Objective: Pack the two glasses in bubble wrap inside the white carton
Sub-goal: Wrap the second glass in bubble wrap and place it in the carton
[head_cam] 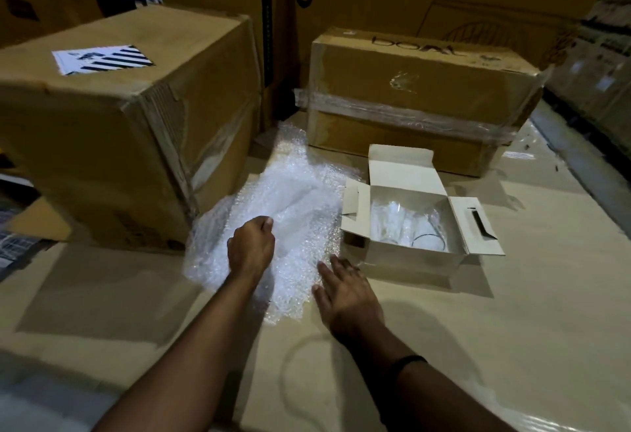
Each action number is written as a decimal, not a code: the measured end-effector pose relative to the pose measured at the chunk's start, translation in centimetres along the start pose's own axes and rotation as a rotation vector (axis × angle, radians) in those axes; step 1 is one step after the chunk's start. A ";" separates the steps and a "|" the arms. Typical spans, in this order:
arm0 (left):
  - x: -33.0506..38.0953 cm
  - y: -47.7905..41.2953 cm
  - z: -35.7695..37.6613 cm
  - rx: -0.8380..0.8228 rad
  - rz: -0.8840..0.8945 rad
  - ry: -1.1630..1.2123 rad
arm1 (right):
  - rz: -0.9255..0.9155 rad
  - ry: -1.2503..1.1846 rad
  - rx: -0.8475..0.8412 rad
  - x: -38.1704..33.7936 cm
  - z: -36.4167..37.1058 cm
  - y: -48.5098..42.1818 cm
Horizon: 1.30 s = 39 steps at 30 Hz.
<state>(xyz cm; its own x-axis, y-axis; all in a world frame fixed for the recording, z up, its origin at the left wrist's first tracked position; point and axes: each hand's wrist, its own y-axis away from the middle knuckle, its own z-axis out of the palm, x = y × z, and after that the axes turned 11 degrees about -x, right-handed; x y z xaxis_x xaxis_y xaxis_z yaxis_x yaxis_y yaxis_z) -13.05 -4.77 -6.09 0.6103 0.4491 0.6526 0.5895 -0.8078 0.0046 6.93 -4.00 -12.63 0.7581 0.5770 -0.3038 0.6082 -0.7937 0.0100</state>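
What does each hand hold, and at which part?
The left hand grips the bubble wrap near its middle. The right hand holds nothing; its fingers lie straight at the wrap's edge.

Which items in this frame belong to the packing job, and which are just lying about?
Job: bubble wrap, gripped by the left hand; white carton, open; glasses inside it; right hand flat at the wrap's edge.
Lying about: labelled brown box; taped brown box.
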 end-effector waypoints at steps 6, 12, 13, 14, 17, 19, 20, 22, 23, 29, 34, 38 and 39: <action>-1.0 -0.7 -0.1 -0.258 -0.018 -0.194 | 0.016 -0.024 -0.025 -0.3 -0.4 0.1; 0.0 -2.5 -0.2 -0.226 -0.076 -0.179 | 0.050 -0.002 0.023 -0.6 -0.4 0.0; 0.3 -2.7 0.0 -0.209 -0.048 -0.204 | 0.050 0.006 0.028 -0.5 -0.3 0.0; 0.5 -2.9 0.3 -0.204 -0.001 -0.242 | 0.051 0.016 0.034 -0.6 -0.3 0.1; 1.1 -3.4 1.1 -0.283 0.102 -0.395 | 0.047 0.039 0.052 -0.6 -0.3 0.0; 1.1 -3.8 1.2 -0.276 0.082 -0.384 | 0.042 0.033 0.062 -0.5 -0.1 0.0; 1.0 -4.1 1.1 -0.243 0.058 -0.311 | 0.035 0.033 0.075 -0.4 0.0 0.0; 0.6 -4.9 0.6 -0.160 -0.005 -0.071 | 0.023 0.030 0.095 -0.2 0.0 0.0; 0.4 -5.2 0.3 -0.119 -0.027 0.069 | 0.016 0.029 0.101 -0.2 0.0 0.0; 1.2 -3.2 -1.3 0.173 0.249 0.393 | 0.015 0.036 0.105 0.1 0.2 -0.2; -0.7 1.9 -0.6 0.115 0.619 0.181 | 0.012 0.006 0.037 -0.3 -0.4 -0.1; -3.1 6.0 -0.7 0.065 0.871 0.046 | 0.049 -0.598 0.053 -1.0 -2.6 1.0; -3.8 6.7 -0.8 0.031 0.933 0.008 | 0.105 -0.900 0.162 -1.6 -3.6 1.6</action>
<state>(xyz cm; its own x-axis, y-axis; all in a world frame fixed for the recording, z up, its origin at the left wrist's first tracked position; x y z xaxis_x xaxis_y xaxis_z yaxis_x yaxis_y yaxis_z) -11.86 -12.18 -7.93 0.8403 -0.3791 0.3876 -0.1235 -0.8300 -0.5440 7.49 -5.49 -8.67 0.2968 0.1869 -0.9365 0.4545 -0.8901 -0.0336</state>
